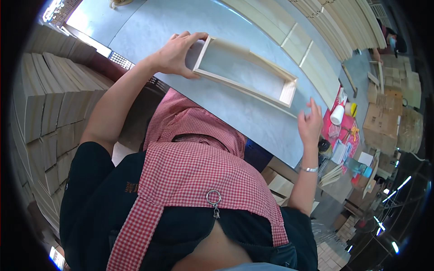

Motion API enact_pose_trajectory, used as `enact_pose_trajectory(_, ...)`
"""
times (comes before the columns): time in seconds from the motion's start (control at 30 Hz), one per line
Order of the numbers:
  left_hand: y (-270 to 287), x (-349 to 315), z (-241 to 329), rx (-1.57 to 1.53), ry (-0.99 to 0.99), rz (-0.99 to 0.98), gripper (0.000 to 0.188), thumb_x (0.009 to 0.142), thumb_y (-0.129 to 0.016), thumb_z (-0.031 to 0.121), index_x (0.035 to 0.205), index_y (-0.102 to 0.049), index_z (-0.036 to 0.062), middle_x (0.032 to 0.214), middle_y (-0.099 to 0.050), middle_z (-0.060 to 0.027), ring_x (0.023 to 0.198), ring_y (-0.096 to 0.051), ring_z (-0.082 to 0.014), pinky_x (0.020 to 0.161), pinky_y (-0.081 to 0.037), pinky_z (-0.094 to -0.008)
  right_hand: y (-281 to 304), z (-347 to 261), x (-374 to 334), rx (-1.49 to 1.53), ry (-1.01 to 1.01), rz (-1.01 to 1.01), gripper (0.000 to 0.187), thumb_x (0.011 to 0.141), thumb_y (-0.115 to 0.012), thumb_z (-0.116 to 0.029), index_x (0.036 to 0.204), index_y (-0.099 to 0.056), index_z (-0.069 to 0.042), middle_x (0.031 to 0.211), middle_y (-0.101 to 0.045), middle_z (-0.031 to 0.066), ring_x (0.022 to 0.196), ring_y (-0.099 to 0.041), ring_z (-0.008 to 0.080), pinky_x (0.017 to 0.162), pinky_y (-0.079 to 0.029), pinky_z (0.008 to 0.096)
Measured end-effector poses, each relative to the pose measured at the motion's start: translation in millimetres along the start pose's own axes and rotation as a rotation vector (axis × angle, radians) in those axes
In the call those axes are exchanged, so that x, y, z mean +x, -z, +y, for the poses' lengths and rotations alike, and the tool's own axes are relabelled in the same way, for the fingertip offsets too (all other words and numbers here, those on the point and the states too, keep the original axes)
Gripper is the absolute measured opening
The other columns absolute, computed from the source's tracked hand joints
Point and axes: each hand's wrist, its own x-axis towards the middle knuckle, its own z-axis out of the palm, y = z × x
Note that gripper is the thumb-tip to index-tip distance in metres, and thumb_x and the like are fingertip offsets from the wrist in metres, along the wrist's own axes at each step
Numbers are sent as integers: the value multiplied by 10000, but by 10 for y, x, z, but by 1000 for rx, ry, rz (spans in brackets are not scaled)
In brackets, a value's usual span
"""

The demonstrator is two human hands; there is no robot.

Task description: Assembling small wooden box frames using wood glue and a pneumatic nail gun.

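A long, narrow frame of pale wood [241,87] stands on the grey tabletop [208,97], and the table surface shows through its middle. Its left end is gripped by my left hand [175,55], with the thumb on the near corner and the fingers at the far corner. My right hand [311,124] hovers just off the frame's right end, fingers apart and nothing visible in them. A thin pale strip shows along the frame's near side; I cannot tell whether it is a separate piece.
Pale wooden boards [296,43] lie along the table's far side, with stacked strips [339,27] beyond. A white bottle [337,115], yellow tape roll [351,109] and blue-capped bottle [359,168] are at the right. Board stacks [49,97] rise at left; cardboard boxes [383,115] stand far right.
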Motion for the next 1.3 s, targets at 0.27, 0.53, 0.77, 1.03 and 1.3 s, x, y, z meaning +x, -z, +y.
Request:
enact_pose_trajectory(0.27, -54, -51, -10, 41, 63, 14, 1046, 586, -897, 353, 1486, -410, 133, 1268, -610, -129, 1133, -555, -306, 1097, -359, -464, -584, 140, 358, 139, 342, -176, 523, 747, -565, 105, 1263, -530, 27, 1074, -547, 155, 880, -553, 318, 828, -484, 384)
enact_pose_trajectory(0.53, 27, -141, 68, -260, 88, 14, 591, 861, -743, 230, 1389, -534, 65, 1166, -622, -125, 954, -596, -213, 821, -514, -315, -580, 40, 104, 223, 290, -46, 412, 757, -526, 80, 1165, -550, 27, 1014, -550, 155, 856, -545, 347, 805, -471, 404)
enact_pose_trajectory(0.77, 69, -128, 386, -791, 580, -38, 201, 927, -647, 97, 1112, -651, 19, 893, -645, -68, 764, -589, -105, 677, -499, -227, -599, -5, 115, 215, 272, -58, 403, 759, -515, 84, 1157, -552, 27, 1012, -551, 155, 846, -545, 343, 793, -469, 402)
enact_pose_trajectory(1.03, 109, 11, 317, -616, 605, -156, 56, 891, -631, 5, 939, -658, -3, 734, -627, -55, 663, -591, -119, 632, -501, -270, -611, -28, 126, 261, 206, -80, 460, 736, -508, 109, 1188, -549, 36, 1029, -559, 147, 878, -557, 346, 846, -469, 388)
enact_pose_trajectory(1.3, -142, -29, 318, 42, 199, -27, 108, 835, -641, 23, 936, -668, -1, 819, -686, -129, 719, -652, -249, 678, -547, -338, -625, 60, 61, 383, 153, -10, 461, 818, -535, 91, 1273, -556, 18, 1058, -574, 118, 918, -580, 271, 821, -487, 336)
